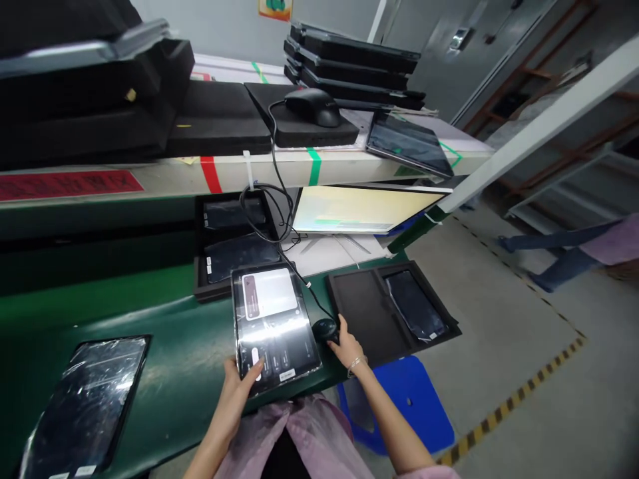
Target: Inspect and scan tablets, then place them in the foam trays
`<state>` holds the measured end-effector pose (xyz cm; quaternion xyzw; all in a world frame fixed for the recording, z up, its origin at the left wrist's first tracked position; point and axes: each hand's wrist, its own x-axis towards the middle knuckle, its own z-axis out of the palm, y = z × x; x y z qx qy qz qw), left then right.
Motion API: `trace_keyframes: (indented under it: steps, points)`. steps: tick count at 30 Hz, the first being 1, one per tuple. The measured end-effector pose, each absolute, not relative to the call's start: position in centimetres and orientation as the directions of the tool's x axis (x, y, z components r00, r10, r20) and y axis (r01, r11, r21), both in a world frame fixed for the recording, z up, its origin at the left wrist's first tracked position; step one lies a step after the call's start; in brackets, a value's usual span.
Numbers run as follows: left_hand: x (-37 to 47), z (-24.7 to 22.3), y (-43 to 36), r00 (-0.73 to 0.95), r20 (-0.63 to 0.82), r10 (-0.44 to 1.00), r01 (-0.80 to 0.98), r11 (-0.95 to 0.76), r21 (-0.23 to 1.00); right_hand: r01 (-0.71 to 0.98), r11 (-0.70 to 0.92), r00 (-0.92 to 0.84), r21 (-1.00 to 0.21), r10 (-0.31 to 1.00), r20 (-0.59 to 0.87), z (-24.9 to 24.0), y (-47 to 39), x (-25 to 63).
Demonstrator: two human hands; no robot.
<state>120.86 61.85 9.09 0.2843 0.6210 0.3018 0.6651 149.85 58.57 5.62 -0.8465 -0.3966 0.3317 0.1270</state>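
Head view: a lit tablet (274,329) lies at the near edge of the green mat (174,366), just left of a black corded device (324,328), perhaps a mouse or a scanner. The left hand (236,392) grips the tablet's near left corner, thumb over the screen; the right hand (348,346) is closed around the device. Handling would probably go best with the tablet held flat, the thumb light on the glass and off the white label (287,374), and the cord (312,293) slack. To the right sits a foam tray (362,313) with one dark tablet (417,306). Print on the label is too small to read; characters on the red sign (70,185), far left, are unclear, and I can make out no brand.
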Motion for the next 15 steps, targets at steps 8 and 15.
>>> trace_keyframes:
  steps: [8, 15]
  points:
    - [119.7, 8.4, 66.0, -0.09, -0.415, 0.905, 0.154, 0.424, 0.892, 0.19, -0.241, 0.446, -0.952, 0.885, -0.135, 9.4, 60.4, 145.3]
    - [123.1, 7.7, 67.6, -0.069, -0.521, 0.85, -0.129, 0.511, 0.85, -0.263, -0.451, -0.06, -0.853, 0.89, -0.452, 9.9, 66.9, 143.4]
